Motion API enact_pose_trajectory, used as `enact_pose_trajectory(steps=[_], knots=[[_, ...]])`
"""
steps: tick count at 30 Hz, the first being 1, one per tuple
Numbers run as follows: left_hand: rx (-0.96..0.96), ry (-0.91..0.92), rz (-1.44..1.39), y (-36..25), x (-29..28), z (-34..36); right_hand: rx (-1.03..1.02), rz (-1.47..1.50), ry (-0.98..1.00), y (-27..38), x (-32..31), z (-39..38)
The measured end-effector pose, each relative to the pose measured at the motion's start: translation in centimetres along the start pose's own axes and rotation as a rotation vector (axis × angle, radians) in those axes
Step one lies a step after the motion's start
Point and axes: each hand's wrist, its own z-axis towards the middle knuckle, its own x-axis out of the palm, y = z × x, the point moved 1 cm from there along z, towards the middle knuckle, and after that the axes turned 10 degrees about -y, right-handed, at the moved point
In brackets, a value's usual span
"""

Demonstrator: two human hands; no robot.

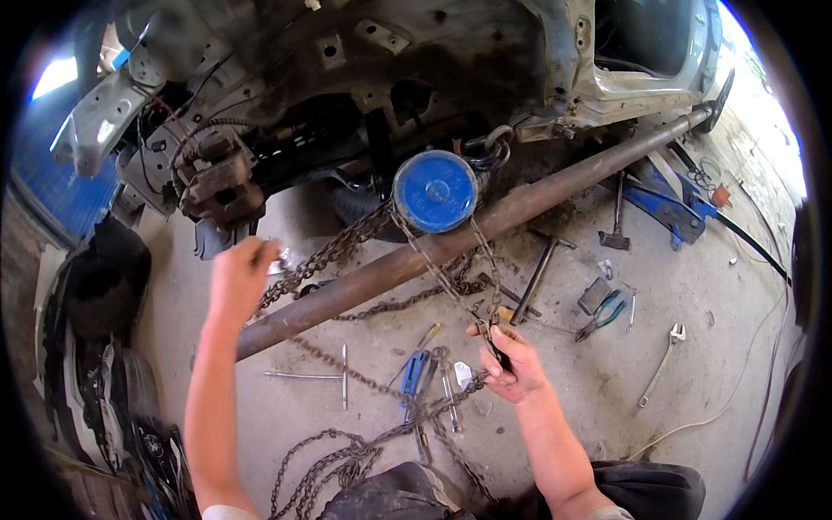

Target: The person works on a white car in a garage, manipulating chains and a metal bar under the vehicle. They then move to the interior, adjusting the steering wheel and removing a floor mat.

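A round blue chain hoist (436,192) hangs in front of the stripped car body, above a long rusty pipe (381,279). Chain strands (438,276) run down from it to my right hand (517,366), whose fingers are closed round the chain and a dark metal piece (496,348). My left hand (240,279) is raised, below the rusty brake caliper (223,185) and beside a heavier slanting chain (334,249). Its fingers are curled together; whatever they hold, if anything, cannot be made out. Loose chain (334,459) lies heaped on the floor before me.
On the floor lie an adjustable wrench (663,364), pliers (601,316), a hammer (615,240), a cross-shaped wrench (343,376) and a blue-handled tool (414,379). A blue jack (667,208) stands at right. Dark car parts (104,286) are piled at left.
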Motion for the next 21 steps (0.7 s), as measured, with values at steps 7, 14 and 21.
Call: enact_pose_trajectory(steps=[7, 14, 21], knots=[[0.065, 0.033, -0.02, 0.2, 7.7, -8.5, 0.006, 0.028, -0.03, -1.0, -1.7, 0.0], [-0.562, 0.034, -0.46, 7.5, 19.0, -23.0, 0.099, -0.06, 0.018, -3.0, 0.6, 0.2], [-0.627, 0.058, -0.638, 5.2, 17.4, -17.8, 0.113, -0.231, 0.01, -4.5, 2.1, 0.9]])
